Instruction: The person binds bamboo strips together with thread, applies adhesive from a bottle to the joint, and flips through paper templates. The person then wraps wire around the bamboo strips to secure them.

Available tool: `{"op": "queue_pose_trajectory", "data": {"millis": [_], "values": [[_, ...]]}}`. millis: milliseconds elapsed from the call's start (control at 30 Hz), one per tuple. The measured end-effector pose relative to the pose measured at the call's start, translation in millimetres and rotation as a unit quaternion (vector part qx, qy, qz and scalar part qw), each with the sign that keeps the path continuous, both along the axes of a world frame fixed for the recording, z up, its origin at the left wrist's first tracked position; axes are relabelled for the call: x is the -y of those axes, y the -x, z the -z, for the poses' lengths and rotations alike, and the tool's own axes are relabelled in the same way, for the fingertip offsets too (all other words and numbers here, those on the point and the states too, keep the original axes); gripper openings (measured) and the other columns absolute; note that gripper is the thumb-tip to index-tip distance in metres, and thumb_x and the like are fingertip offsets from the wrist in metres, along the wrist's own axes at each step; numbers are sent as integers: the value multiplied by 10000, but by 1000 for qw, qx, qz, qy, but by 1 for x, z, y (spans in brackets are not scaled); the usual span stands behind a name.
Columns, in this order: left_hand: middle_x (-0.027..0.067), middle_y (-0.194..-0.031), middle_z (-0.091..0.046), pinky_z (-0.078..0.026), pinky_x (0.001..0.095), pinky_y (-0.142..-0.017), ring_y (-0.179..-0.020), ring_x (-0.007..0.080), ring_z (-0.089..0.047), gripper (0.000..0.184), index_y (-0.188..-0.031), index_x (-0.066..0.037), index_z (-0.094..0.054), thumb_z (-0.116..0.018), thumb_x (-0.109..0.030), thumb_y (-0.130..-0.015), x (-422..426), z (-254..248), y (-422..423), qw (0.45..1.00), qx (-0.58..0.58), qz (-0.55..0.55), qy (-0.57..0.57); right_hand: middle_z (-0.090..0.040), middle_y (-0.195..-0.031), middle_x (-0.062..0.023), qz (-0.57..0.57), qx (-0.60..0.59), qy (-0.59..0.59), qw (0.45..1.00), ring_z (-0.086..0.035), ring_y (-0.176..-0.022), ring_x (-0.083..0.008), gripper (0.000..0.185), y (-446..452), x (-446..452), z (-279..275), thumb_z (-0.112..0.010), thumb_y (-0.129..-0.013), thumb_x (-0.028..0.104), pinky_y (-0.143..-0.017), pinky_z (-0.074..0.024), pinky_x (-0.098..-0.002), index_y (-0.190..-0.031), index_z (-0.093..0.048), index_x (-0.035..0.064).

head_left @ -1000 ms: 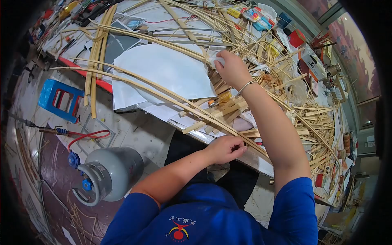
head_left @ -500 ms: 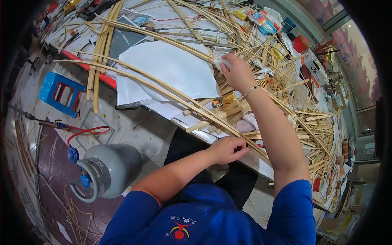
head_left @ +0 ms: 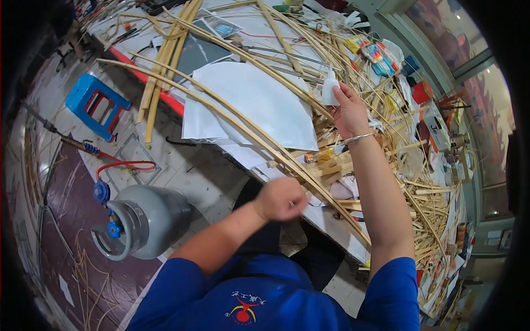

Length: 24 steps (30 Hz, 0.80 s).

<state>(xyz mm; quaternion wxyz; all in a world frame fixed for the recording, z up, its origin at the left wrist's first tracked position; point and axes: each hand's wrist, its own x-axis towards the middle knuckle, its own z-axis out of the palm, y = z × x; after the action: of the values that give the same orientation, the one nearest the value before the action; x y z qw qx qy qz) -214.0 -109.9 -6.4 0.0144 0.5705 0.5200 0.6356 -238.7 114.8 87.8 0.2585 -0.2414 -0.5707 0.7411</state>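
Observation:
A small white bottle (head_left: 330, 89) with a narrow nozzle pointing up is held in my right hand (head_left: 351, 111), above the wooden strips near the white sheet. My left hand (head_left: 281, 199) is curled and somewhat blurred at the table's front edge; a tiny light spot shows at its fingers, too small to name. Long bent wooden strips (head_left: 237, 124) run across the white paper sheet (head_left: 254, 91) and past my left hand. An amber-handled tool (head_left: 319, 155) lies among short wood pieces below my right wrist.
Thin strips and offcuts (head_left: 425, 209) are heaped at the right. A blue stool (head_left: 96, 105) and a grey gas cylinder (head_left: 160, 220) with a red hose (head_left: 130, 164) stand on the floor at left. Packets (head_left: 381, 58) and a red box (head_left: 422, 92) lie at the back right.
My right hand has lifted the white bottle, which now stands upright in the fingers. My left hand has moved left, away from the strips. The view has shifted, and the table appears further right.

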Motion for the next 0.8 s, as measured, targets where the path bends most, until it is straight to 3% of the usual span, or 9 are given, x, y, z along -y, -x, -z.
{"op": "queue_pose_trajectory", "data": {"millis": [100,167,267,433,600,800], "values": [[88,-522,-445,-349,354,-438,-466,265,-458,189,-581,-67,-501,-614,-24,-727,7,7,48,988,-35,-148,-8,-600,-1029,-82,-32,-36,30,998,-590,-879,-164,273,15,0,5,-522,-915,139,-755,-488,-301,-1150,-504,3],[93,-515,-440,-344,347,-433,-457,260,-451,203,-577,-59,-491,-611,-32,-738,4,12,55,985,26,-169,-2,-601,-1032,-86,-42,-41,37,998,-594,-910,-183,264,22,0,12,-505,-923,154,-766,-489,-315,-1140,-499,4],[93,-510,-443,-341,349,-427,-451,262,-447,214,-576,-58,-489,-613,-50,-749,-1,17,54,976,23,-217,-2,-602,-1028,-95,-52,-30,54,997,-597,-933,-191,255,26,8,16,-501,-925,154,-766,-488,-316,-1131,-481,5],[90,-508,-445,-351,353,-426,-451,263,-448,218,-574,-61,-492,-619,-85,-751,-2,15,56,974,-11,-226,16,-603,-1021,-116,-69,34,23,997,-605,-913,-198,247,22,3,31,-497,-926,155,-767,-488,-316,-1118,-452,4],[72,-512,-457,-373,352,-434,-469,252,-475,226,-579,-80,-484,-625,-113,-753,-1,18,57,971,-26,-236,39,-599,-1023,-122,-64,3,-14,998,-598,-875,-187,245,22,-15,41,-495,-928,169,-709,-500,-289,-1102,-454,2],[79,-531,-478,-387,362,-452,-489,265,-488,222,-591,-83,-495,-618,-133,-769,-4,23,58,973,-5,-224,51,-584,-1047,-127,-43,-48,-7,998,-600,-926,-210,274,14,-10,33,-496,-928,166,-773,-502,-330,-1132,-427,-4]]}}
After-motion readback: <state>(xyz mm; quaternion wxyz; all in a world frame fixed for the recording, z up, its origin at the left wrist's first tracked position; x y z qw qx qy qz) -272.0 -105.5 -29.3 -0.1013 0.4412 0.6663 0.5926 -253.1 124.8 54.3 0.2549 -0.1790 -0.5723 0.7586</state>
